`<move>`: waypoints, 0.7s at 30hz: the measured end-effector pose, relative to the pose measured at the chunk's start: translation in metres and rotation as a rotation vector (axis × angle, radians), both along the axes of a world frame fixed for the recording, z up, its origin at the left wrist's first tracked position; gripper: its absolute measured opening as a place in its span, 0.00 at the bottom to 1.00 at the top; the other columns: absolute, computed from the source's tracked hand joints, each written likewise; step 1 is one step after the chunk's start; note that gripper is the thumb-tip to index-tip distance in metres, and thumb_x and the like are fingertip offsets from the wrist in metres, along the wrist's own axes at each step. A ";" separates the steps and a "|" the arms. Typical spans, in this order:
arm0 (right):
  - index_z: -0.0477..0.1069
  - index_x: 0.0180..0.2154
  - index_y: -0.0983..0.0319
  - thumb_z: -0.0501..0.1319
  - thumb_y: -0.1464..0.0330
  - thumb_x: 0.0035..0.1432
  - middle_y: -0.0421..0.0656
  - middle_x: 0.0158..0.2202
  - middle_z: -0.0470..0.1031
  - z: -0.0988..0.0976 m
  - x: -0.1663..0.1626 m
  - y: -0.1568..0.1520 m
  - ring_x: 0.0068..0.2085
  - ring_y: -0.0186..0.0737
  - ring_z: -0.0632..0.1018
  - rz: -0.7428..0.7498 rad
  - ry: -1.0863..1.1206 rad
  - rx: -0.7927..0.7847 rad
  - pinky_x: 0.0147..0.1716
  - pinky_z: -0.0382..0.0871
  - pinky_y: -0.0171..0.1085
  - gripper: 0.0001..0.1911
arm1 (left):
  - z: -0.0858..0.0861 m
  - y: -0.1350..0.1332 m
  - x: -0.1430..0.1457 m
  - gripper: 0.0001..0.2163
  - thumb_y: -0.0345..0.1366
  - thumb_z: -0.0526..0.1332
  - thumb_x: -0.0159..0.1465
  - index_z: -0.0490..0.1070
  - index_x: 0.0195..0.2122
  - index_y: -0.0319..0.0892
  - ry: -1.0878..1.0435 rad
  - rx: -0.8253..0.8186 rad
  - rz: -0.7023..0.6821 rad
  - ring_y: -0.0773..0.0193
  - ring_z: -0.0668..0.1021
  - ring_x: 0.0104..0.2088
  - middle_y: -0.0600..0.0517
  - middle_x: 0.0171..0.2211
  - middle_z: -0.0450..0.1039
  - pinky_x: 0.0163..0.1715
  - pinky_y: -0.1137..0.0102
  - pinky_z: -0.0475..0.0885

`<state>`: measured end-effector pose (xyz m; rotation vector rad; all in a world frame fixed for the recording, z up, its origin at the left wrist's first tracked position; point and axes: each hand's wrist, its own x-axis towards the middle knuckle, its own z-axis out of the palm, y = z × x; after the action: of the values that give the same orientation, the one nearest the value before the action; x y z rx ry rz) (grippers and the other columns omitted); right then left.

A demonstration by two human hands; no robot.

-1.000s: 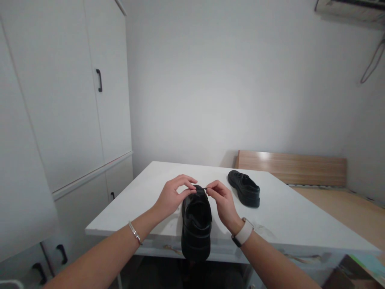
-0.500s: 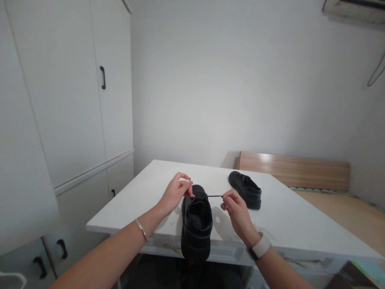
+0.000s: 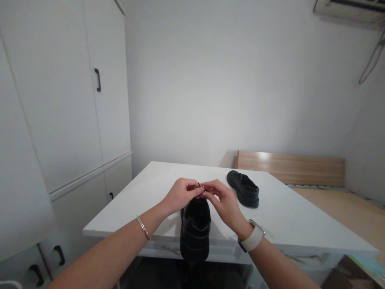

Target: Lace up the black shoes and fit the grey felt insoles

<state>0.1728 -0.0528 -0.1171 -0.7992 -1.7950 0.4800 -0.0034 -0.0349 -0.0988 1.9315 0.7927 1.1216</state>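
Note:
A black shoe (image 3: 195, 228) stands on the near edge of the white table (image 3: 288, 220), heel towards me. My left hand (image 3: 182, 194) and my right hand (image 3: 221, 199) meet just above its front part, fingertips touching. Both pinch the thin black shoelace (image 3: 200, 187) between thumb and fingers. A bracelet is on my left wrist, a white watch on my right. A second black shoe (image 3: 243, 188) lies farther back on the table, to the right, apart from both hands.
White cupboards (image 3: 60, 100) with black handles fill the left side. A wooden bed frame (image 3: 291, 168) stands behind the table on the right. An air conditioner (image 3: 349, 8) hangs at the top right.
Half a second ago my hands were apart with the lace stretched between them. Now they have come together above the shoe.

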 end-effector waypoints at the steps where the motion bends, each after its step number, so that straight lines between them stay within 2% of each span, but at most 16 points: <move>1: 0.76 0.38 0.57 0.64 0.67 0.60 0.42 0.35 0.76 -0.003 0.001 0.001 0.36 0.39 0.76 -0.025 -0.006 0.018 0.37 0.70 0.40 0.03 | 0.000 0.000 -0.001 0.14 0.45 0.62 0.61 0.75 0.24 0.39 0.005 0.001 0.001 0.62 0.76 0.30 0.51 0.25 0.77 0.34 0.70 0.68; 3: 0.75 0.33 0.58 0.63 0.69 0.62 0.41 0.31 0.75 -0.005 0.003 0.002 0.34 0.38 0.75 -0.105 -0.052 0.110 0.35 0.69 0.39 0.04 | 0.000 -0.001 -0.002 0.15 0.46 0.62 0.61 0.76 0.26 0.40 0.016 0.005 0.010 0.61 0.77 0.32 0.49 0.27 0.79 0.38 0.69 0.68; 6: 0.72 0.32 0.58 0.61 0.71 0.64 0.41 0.31 0.74 0.000 0.006 -0.001 0.34 0.38 0.74 -0.211 -0.117 0.267 0.35 0.67 0.38 0.06 | -0.003 0.000 -0.003 0.15 0.47 0.61 0.62 0.75 0.27 0.40 0.033 -0.016 0.027 0.60 0.77 0.33 0.49 0.28 0.80 0.40 0.68 0.68; 10: 0.69 0.32 0.59 0.60 0.72 0.64 0.40 0.30 0.71 0.001 0.017 -0.002 0.33 0.37 0.72 -0.290 -0.099 0.339 0.34 0.65 0.38 0.06 | -0.011 0.006 -0.007 0.16 0.48 0.60 0.63 0.74 0.32 0.39 0.041 -0.087 -0.001 0.59 0.79 0.35 0.46 0.32 0.81 0.39 0.67 0.71; 13: 0.68 0.34 0.59 0.58 0.73 0.66 0.41 0.33 0.71 -0.010 0.030 -0.004 0.36 0.37 0.72 -0.209 -0.154 0.332 0.37 0.66 0.38 0.06 | -0.016 0.012 -0.010 0.15 0.47 0.62 0.61 0.74 0.33 0.38 0.045 -0.113 -0.022 0.58 0.81 0.37 0.45 0.35 0.82 0.40 0.66 0.73; 16: 0.69 0.36 0.59 0.54 0.73 0.67 0.43 0.37 0.72 -0.019 0.042 -0.011 0.40 0.39 0.72 -0.074 -0.365 0.301 0.40 0.67 0.40 0.08 | -0.017 0.014 -0.011 0.11 0.41 0.66 0.58 0.75 0.33 0.37 0.092 -0.076 -0.017 0.59 0.80 0.34 0.46 0.32 0.81 0.37 0.67 0.73; 19: 0.71 0.36 0.59 0.55 0.70 0.67 0.44 0.37 0.74 -0.018 0.044 -0.017 0.41 0.41 0.72 0.003 -0.513 0.224 0.44 0.66 0.43 0.07 | -0.012 0.007 -0.010 0.04 0.33 0.66 0.57 0.76 0.31 0.39 0.185 0.053 0.014 0.60 0.79 0.35 0.50 0.31 0.80 0.39 0.67 0.72; 21: 0.72 0.38 0.59 0.56 0.67 0.67 0.44 0.38 0.76 -0.014 0.039 -0.018 0.42 0.42 0.73 0.027 -0.447 0.161 0.46 0.66 0.44 0.07 | -0.008 -0.001 -0.007 0.03 0.28 0.64 0.56 0.76 0.31 0.41 0.258 0.191 0.070 0.59 0.76 0.39 0.51 0.32 0.78 0.43 0.65 0.70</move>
<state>0.2114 -0.0711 -0.1307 -0.8142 -2.2259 0.1754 -0.0104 -0.0362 -0.1072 2.2566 0.9250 1.0323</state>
